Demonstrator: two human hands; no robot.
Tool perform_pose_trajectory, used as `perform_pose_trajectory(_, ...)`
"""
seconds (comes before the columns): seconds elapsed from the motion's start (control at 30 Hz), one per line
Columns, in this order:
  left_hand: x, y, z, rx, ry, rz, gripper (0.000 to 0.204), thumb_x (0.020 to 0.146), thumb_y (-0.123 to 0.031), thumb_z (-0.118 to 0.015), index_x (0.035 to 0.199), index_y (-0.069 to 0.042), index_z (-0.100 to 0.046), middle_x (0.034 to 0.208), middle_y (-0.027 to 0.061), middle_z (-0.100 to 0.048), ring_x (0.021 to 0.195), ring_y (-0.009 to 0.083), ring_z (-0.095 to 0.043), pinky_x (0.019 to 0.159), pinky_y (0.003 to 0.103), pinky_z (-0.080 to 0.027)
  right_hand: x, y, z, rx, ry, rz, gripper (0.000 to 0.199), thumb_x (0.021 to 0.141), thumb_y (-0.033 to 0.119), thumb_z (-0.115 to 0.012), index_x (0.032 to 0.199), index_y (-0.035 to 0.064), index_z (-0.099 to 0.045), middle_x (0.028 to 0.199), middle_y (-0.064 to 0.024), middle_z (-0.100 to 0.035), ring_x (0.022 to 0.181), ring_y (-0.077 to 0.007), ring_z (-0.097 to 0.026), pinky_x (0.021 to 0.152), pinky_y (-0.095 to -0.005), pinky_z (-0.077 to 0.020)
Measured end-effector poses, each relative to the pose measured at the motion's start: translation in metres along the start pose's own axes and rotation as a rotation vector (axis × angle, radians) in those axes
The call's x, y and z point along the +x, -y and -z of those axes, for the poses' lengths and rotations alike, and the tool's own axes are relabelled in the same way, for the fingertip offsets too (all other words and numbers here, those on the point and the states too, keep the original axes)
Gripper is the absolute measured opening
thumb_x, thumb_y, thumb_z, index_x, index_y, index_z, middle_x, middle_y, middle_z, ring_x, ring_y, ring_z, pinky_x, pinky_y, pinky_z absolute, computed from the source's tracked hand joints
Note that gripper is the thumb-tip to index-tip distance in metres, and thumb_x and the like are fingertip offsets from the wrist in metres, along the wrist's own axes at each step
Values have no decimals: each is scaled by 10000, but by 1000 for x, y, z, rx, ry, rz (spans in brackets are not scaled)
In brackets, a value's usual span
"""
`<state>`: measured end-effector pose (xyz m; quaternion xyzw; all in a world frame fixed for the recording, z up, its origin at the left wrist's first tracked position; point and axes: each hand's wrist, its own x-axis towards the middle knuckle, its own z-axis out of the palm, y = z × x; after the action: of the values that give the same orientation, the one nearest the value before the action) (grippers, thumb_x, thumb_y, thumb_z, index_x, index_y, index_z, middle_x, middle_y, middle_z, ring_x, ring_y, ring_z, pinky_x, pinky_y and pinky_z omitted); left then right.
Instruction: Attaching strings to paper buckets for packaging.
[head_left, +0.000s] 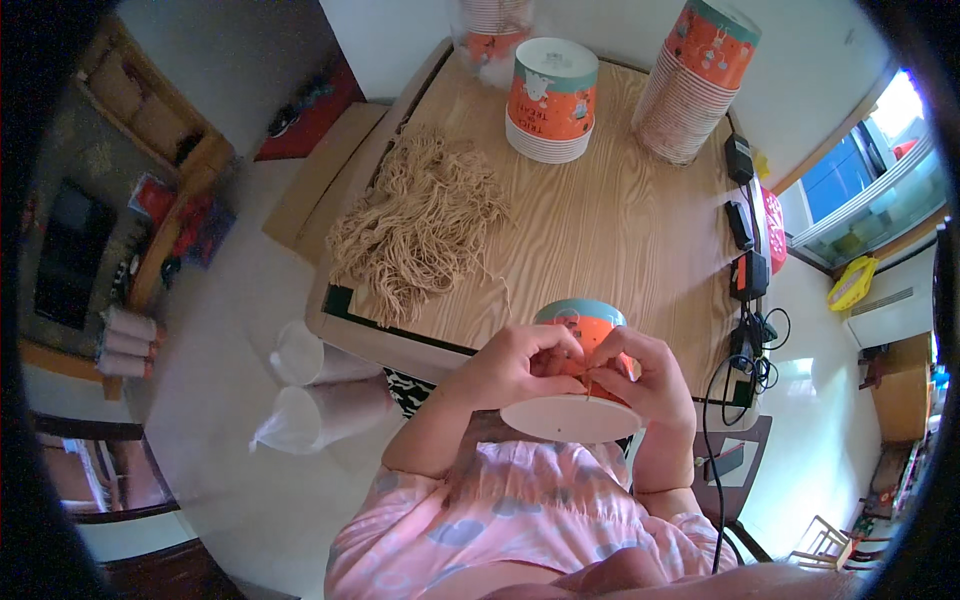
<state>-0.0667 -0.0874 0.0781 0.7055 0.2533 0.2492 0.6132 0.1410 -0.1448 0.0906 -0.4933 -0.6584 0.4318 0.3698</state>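
Head view: looking down on a left hand (528,362) and a right hand (650,374) meeting at the near edge of the wooden table (590,230). Between them, just above the pink clothing (500,510), an orange-and-teal paper tub (590,328), with the broad white end toward the body and the teal end pointing away. Showing thumbs and forefingers drawn together near the white end, seemingly clamped on a short bit of tan cord (588,385); cannot tell a knot or hole there, too small. For good work here, best brace the tub lightly with the spare fingers, without squeezing the thin wall out of round. Pinch the cord close to the wall, steadying with one hand and drawing gently with the other, straight along the strand rather than sideways, to spare the paper. Tilt the working side upward for a clear sight of the fingertips. Mind the loose pile of tan cord (415,228) at the table's left, and avoid snagging it with a forearm.
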Motion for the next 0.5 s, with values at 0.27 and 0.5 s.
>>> perform_pose_trajectory(0.27, 8, 18, -10, 45, -138, -198, 122, 777, -71, -712, 833, -17, -619, 769, 40, -580, 699, 123, -552, 625, 261, -436, -15, 2, -16, 79, -288, -32, 211, 726, 35, -727, 903, 26, -611, 837, -81, -634, 788, -206, -614, 710, -308, -480)
perform_pose_trajectory(0.5, 15, 30, -14, 64, -172, -209, 97, 787, -68, -705, 799, -22, -620, 755, 17, -582, 673, 74, -535, 597, 240, -434, -37, 5, -18, -472, -299, 253, 306, 635, 23, -712, 904, 12, -567, 854, -89, -559, 801, -253, -539, 693, -337, -437)
